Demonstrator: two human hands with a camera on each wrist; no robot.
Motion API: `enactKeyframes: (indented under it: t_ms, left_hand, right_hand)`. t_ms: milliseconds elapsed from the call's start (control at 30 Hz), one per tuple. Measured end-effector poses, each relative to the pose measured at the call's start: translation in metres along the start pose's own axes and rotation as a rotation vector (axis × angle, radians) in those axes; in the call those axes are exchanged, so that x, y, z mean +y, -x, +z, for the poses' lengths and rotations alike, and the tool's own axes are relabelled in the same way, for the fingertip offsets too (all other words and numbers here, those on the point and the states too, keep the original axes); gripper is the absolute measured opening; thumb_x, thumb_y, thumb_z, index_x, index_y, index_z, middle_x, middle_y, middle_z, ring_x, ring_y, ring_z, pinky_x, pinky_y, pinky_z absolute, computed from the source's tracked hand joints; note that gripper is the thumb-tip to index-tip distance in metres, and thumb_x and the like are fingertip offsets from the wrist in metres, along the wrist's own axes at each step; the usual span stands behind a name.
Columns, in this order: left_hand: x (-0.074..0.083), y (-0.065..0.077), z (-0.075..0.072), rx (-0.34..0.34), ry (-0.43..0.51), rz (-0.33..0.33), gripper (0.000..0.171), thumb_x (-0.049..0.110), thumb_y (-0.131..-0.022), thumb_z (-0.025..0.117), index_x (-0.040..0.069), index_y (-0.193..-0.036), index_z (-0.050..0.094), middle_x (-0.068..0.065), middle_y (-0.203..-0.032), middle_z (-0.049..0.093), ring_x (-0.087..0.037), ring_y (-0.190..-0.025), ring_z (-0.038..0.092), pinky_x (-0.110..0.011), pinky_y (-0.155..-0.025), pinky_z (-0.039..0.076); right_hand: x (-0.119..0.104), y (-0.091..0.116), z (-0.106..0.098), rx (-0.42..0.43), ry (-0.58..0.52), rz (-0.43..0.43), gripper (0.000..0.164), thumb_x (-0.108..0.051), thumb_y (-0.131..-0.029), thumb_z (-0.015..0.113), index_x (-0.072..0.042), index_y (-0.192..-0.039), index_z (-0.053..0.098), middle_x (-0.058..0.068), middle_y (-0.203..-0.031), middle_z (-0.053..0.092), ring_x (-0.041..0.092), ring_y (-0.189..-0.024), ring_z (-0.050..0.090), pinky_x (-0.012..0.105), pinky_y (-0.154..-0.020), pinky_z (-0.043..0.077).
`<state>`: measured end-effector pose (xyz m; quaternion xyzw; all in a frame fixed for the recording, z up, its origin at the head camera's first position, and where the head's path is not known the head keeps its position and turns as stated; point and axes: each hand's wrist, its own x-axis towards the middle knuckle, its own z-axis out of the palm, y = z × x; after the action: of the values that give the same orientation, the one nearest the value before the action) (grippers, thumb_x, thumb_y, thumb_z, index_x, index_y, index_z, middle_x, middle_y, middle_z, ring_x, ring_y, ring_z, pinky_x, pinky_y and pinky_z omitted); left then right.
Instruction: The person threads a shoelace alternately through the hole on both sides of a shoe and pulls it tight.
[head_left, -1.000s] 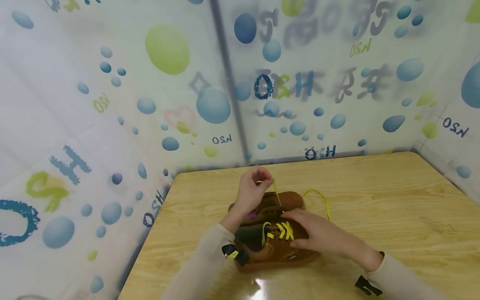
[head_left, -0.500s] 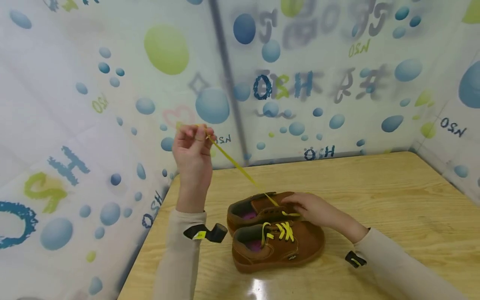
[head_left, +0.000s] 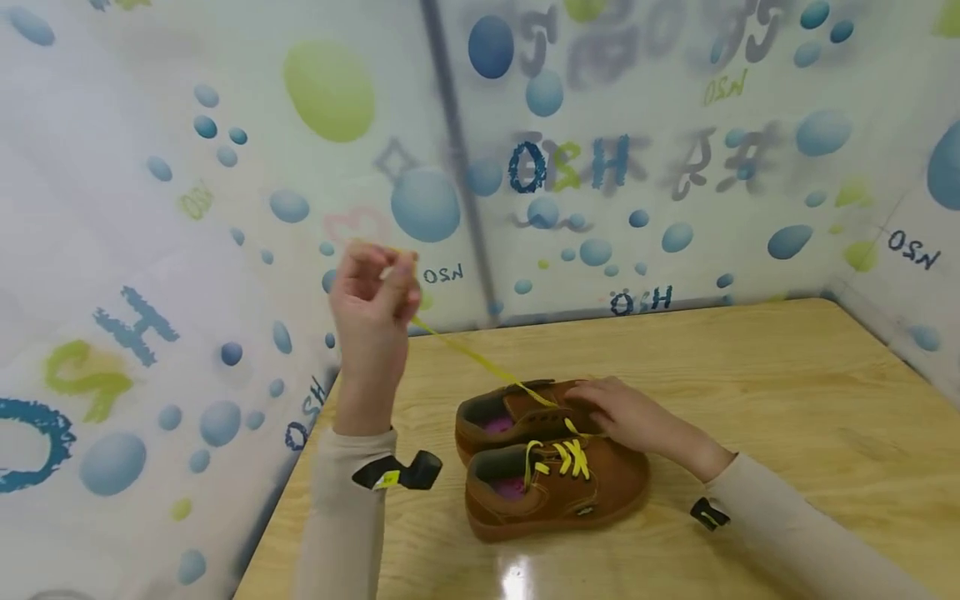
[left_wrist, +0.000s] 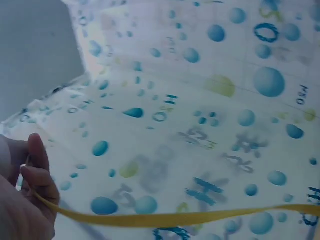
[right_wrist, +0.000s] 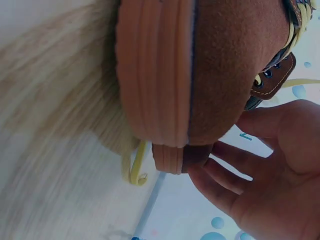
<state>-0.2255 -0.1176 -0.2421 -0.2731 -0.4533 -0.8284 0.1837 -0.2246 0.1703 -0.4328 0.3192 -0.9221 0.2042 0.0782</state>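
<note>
A pair of brown lace-up shoes stands side by side. Raised at the left, my left hand (head_left: 372, 308) pinches a yellow shoelace (head_left: 483, 361). In the left wrist view the shoelace (left_wrist: 165, 219) runs taut across from the fingers. It slants down to the eyelet flap of the far shoe (head_left: 480, 423). My right hand (head_left: 637, 421) grips that shoe's toe, thumb on the near side and fingers over the top. The near shoe (head_left: 562, 500), laced with crossed yellow laces, covers much of the far shoe in the right wrist view.
The shoes sit on a light wooden table (head_left: 787, 417). Behind it hangs a white curtain (head_left: 660, 108) with blue and green dots. A yellow lace end (right_wrist: 136, 167) lies on the table beyond the toes. A dark strap (head_left: 401, 472) circles the left sleeve.
My left hand has risen up and left from over the shoes, drawing the lace out long. My right hand has shifted from above the near shoe onto the far shoe's toe.
</note>
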Motion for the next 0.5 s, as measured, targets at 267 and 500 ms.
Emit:
enactKeyframes:
  t_ms: [267,500]
  left_hand:
    - [-0.085,0.038,-0.002,-0.372,-0.659,-0.394,0.008,0.009,-0.096,0.064,0.006,-0.102,0.062,-0.008,-0.098,0.065,-0.011,-0.062,0.065,-0.027,-0.054,0.050]
    - [-0.142,0.055,-0.014,-0.630,-1.025,-0.571,0.010,0.006,-0.094,0.064,0.005,-0.098,0.073,-0.010,-0.098,0.074,-0.013,-0.075,0.070,-0.029,-0.066,0.056]
  right_hand:
    - [-0.004,-0.004,-0.007,0.019,0.089,0.031,0.037,-0.004,-0.094,0.062,-0.008,-0.131,0.060,0.010,-0.117,0.070,0.029,-0.102,0.066,0.050,-0.093,0.051]
    - [-0.002,-0.033,-0.012,0.004,0.070,0.134,0.035,-0.015,-0.097,0.063,-0.006,-0.131,0.059,0.011,-0.099,0.073,0.022,-0.081,0.069,0.038,-0.068,0.054]
